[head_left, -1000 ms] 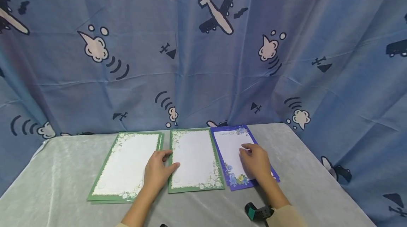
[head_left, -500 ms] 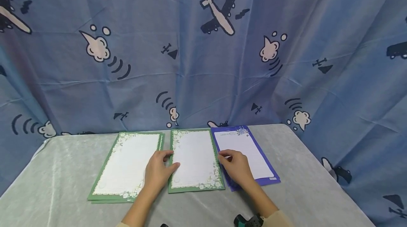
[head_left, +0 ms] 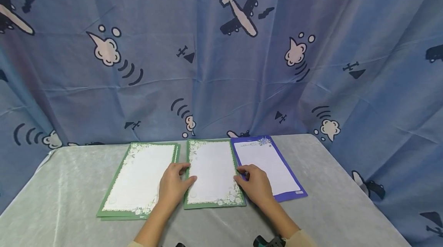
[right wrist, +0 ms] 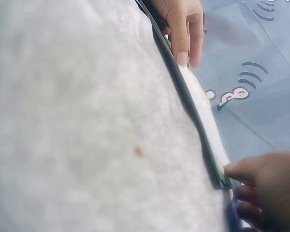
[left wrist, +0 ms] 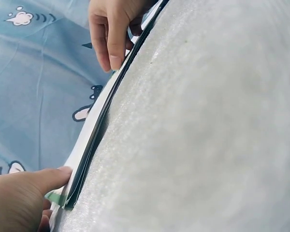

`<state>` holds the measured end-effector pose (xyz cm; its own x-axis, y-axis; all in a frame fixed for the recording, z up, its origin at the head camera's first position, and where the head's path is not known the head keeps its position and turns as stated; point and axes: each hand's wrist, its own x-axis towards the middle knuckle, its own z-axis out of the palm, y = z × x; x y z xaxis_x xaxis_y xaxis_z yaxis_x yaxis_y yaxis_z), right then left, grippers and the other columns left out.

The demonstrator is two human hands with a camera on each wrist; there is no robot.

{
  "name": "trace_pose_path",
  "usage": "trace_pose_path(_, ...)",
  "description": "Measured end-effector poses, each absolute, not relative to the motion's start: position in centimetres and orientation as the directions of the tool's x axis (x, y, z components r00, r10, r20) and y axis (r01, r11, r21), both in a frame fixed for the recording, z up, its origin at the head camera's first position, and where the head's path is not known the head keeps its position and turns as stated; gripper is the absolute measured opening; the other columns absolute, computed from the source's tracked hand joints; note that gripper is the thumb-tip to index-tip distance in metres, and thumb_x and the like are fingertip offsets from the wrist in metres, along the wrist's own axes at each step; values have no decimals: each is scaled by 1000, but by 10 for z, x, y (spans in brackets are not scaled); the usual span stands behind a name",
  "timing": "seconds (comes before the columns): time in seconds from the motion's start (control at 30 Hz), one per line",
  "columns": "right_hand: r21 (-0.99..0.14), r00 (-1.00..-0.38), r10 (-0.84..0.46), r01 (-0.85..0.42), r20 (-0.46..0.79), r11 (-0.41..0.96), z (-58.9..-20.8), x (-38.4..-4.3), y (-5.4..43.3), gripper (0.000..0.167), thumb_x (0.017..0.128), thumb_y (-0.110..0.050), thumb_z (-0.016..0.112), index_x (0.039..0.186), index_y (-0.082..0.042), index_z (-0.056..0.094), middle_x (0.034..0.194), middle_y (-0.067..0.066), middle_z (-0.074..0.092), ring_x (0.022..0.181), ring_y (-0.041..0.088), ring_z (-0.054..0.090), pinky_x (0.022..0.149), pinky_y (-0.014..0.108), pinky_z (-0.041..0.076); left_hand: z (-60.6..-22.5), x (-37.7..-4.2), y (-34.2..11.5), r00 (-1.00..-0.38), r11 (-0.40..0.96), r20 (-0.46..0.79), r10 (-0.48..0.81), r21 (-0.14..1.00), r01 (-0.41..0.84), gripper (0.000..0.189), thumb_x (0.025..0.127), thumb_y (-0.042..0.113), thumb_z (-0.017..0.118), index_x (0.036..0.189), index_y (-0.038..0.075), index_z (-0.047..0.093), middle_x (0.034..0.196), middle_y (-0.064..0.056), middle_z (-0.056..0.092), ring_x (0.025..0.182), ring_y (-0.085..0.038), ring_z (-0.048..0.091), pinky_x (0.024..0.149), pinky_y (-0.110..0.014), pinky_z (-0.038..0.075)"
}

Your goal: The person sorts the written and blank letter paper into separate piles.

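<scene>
A stack of writing paper with a green flowered border (head_left: 214, 172) lies flat on the table, in the middle of the head view. At its left edge my left hand (head_left: 172, 185) grips it, thumb on the top sheet and fingers curled at the side. My right hand (head_left: 258, 186) pinches the opposite edge, overlapping the purple-bordered paper (head_left: 277, 172) to the right. In the left wrist view the stack's near edge (left wrist: 94, 133) shows several layers. The right wrist view has the right thumb pressing a corner, fingers bent below it.
More green-bordered sheets (head_left: 133, 181) lie slightly fanned on the left of the table. A grey cloth (head_left: 72, 185) covers the table. Behind it hangs a blue curtain (head_left: 221, 70) printed with planes. A dark watch-like band (head_left: 271, 241) is near the right wrist.
My right hand has moved left from over the purple-bordered paper to the green stack's right edge, its thumb now on the stack. My left hand has stayed at the left edge.
</scene>
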<state>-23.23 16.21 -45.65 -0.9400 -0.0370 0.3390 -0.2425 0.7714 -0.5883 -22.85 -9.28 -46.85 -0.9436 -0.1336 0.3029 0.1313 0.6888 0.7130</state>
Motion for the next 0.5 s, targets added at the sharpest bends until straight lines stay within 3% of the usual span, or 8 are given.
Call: trace_pose_path(0.5, -678, -925, 3, -275, 379, 681, -461, -235, 163, 20, 79, -4, 84, 98, -6, 78, 81, 1, 73, 71, 7, 59, 67, 22, 51, -469, -228, -93, -944, 682, 301, -136, 719, 131, 36, 79, 19, 86, 112, 12, 76, 103, -7, 66, 93, -20, 63, 78, -38, 51)
